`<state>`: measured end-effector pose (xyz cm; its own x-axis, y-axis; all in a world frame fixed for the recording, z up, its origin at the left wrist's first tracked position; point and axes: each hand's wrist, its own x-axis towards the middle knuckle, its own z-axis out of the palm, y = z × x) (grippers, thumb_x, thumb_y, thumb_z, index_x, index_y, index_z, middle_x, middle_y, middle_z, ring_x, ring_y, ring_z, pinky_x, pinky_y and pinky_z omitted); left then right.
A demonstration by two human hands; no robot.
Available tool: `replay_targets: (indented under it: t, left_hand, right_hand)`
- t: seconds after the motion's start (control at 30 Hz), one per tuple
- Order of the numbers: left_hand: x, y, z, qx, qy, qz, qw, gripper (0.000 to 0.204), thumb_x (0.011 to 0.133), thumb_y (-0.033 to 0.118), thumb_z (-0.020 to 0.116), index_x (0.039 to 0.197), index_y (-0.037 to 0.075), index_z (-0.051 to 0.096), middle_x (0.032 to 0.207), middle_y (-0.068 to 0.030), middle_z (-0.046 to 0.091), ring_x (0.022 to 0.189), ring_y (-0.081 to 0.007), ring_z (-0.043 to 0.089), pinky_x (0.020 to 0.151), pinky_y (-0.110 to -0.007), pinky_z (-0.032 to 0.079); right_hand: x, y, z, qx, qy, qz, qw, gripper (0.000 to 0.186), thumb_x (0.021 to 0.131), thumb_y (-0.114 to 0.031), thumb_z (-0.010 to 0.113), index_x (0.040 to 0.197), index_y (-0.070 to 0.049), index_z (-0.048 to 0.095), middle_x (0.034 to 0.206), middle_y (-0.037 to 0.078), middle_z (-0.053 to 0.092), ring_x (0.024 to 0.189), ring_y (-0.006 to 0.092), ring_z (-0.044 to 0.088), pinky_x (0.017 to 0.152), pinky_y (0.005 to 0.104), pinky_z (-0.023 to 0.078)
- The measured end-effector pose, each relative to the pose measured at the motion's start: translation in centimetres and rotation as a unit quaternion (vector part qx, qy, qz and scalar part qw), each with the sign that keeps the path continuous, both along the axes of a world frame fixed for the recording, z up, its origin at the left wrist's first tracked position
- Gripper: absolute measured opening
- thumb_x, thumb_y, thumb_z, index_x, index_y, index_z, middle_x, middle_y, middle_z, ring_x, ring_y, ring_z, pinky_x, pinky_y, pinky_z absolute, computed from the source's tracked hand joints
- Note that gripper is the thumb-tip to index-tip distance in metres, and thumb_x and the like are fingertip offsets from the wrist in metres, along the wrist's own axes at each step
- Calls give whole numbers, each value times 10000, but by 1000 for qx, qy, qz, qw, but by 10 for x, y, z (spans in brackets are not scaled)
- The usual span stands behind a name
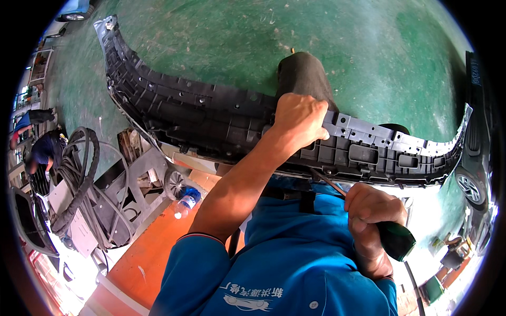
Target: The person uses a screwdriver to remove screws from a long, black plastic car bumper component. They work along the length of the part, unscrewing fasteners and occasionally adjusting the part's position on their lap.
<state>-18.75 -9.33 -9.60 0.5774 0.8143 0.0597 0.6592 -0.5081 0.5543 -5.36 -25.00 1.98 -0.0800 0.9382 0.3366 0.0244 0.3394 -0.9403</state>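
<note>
Across the view lies a long black bumper (211, 121), its ribbed inner side with clips and slots facing me. My left hand (301, 118) is closed around its upper edge near the middle, knuckles up. Lower right, my right hand (374, 208) is wrapped around a tool with a dark green handle (396, 241). The tool's thin shaft (328, 182) points up and left to the bumper's lower edge; whether the tip touches is unclear. Just beyond my left hand stands a dark grey rounded cylinder (303, 76) with a small brass fitting on top.
At left, a coil of dark hoses (79, 179) hangs by grey panels, with a person (47, 150) behind. A blue-labelled plastic bottle (188, 203) lies by an orange surface (153, 253). A dark car (472, 187) stands at right. Green floor (379, 47) stretches beyond the bumper.
</note>
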Motion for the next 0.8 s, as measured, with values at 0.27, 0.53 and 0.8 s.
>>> replay_targets:
  t: [0.27, 0.53, 0.8]
  left_hand:
    - [3, -2, -5, 3, -5, -1, 1000, 445, 687, 442, 877, 831, 70, 681, 747, -127, 712, 734, -347, 718, 662, -463, 540]
    - [4, -6, -13, 24, -36, 2, 999, 413, 662, 390, 880, 808, 69, 664, 746, -115, 710, 741, -340, 714, 663, -471, 530]
    - [4, -7, -11, 32, -28, 9, 999, 360, 655, 372, 888, 804, 89, 723, 723, -114, 725, 699, -286, 732, 645, -422, 516]
  right_hand:
    - [9, 3, -7, -42, 55, 38, 997, 167, 846, -12, 741, 947, -52, 613, 754, 68, 604, 634, 202, 553, 630, 371, 481]
    - [8, 5, -14, -56, 90, 7, 994, 160, 851, -44, 701, 923, -58, 559, 725, 40, 570, 585, 149, 508, 614, 361, 437]
    - [10, -13, 4, 20, 63, -16, 998, 196, 848, -91, 728, 929, -80, 550, 655, 19, 526, 513, 142, 487, 577, 336, 434]
